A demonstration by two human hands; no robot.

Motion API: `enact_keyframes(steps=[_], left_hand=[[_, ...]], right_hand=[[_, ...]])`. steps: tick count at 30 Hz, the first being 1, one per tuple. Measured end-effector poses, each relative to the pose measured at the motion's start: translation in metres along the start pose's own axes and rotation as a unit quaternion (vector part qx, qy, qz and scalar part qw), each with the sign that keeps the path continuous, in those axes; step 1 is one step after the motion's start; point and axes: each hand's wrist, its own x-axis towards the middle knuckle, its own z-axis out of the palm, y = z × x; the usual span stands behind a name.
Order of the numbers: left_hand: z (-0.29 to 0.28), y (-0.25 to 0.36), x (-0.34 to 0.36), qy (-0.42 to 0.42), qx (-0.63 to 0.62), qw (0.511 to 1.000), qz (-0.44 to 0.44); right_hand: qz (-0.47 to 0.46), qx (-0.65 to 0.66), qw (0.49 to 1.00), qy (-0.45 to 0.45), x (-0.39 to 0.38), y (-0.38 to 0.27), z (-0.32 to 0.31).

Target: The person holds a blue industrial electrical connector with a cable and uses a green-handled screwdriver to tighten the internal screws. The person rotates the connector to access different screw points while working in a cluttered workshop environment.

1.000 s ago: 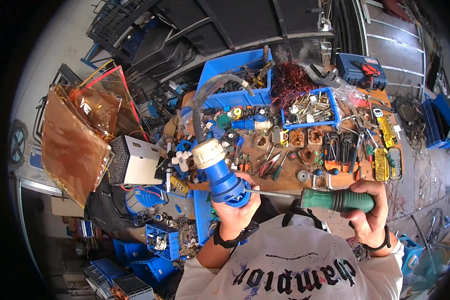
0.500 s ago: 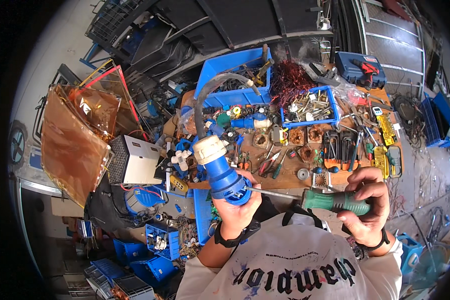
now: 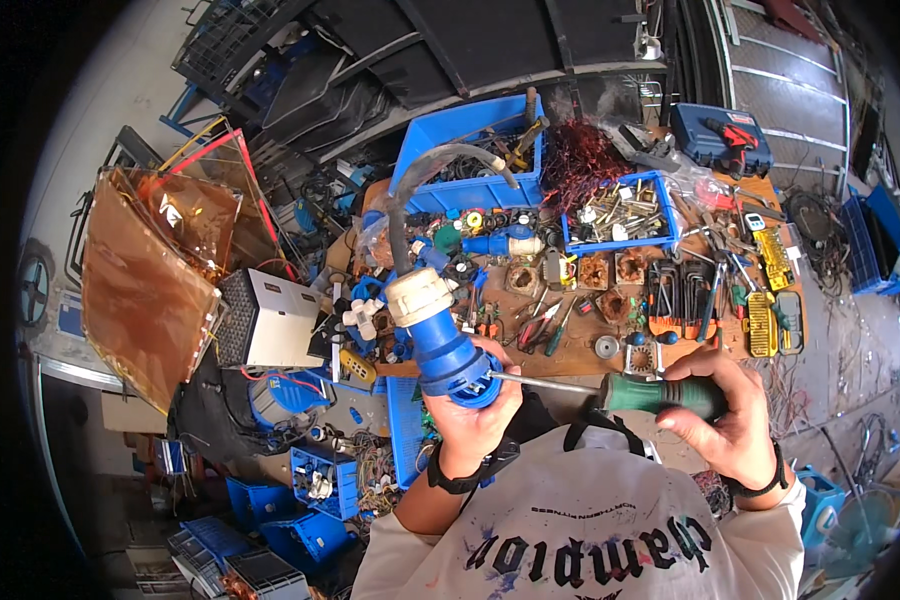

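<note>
My left hand (image 3: 480,425) is closed round the lower end of a blue industrial plug (image 3: 442,345). A dirty white collar (image 3: 417,297) caps the plug's upper end, and a thick grey cable (image 3: 398,225) arches out of it toward the back. In my right hand (image 3: 735,420) is a screwdriver (image 3: 635,395) with a green and black handle, gripped near the handle's end between thumb and fingers. Its long metal shaft points left, and the tip meets the side of the plug's open end by my left fingers. Whatever the tip touches is too small to make out.
Behind my hands stands a wooden workbench (image 3: 580,345) strewn with pliers, hex keys and small parts. A large blue crate (image 3: 470,185) and a blue tray of metal pieces (image 3: 620,245) sit on it. A white box-shaped device (image 3: 288,320) and brown sheets (image 3: 135,290) are at left.
My right hand has shifted its hold on the screwdriver handle, fingers now further over it, and the handle looks turned. The plug and my left hand have barely moved.
</note>
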Motion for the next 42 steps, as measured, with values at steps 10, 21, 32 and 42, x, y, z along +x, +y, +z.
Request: enact_keyframes(steps=[10,21,32,42], left_hand=[[0.006,0.01,0.001,0.049,-0.014,0.998,-0.03],[0.008,0.01,0.001,0.024,-0.01,1.0,-0.001],[0.016,0.014,0.0,0.02,0.017,0.999,0.019],[0.01,0.012,0.003,0.033,0.044,0.998,-0.001]], right_hand=[[-0.222,0.01,0.975,0.031,0.0,0.006,-0.003],[-0.129,-0.055,0.988,0.063,0.002,0.014,0.004],[-0.079,0.304,0.934,0.168,-0.012,0.028,0.018],[0.139,0.294,0.946,-0.003,-0.005,0.011,-0.002]])
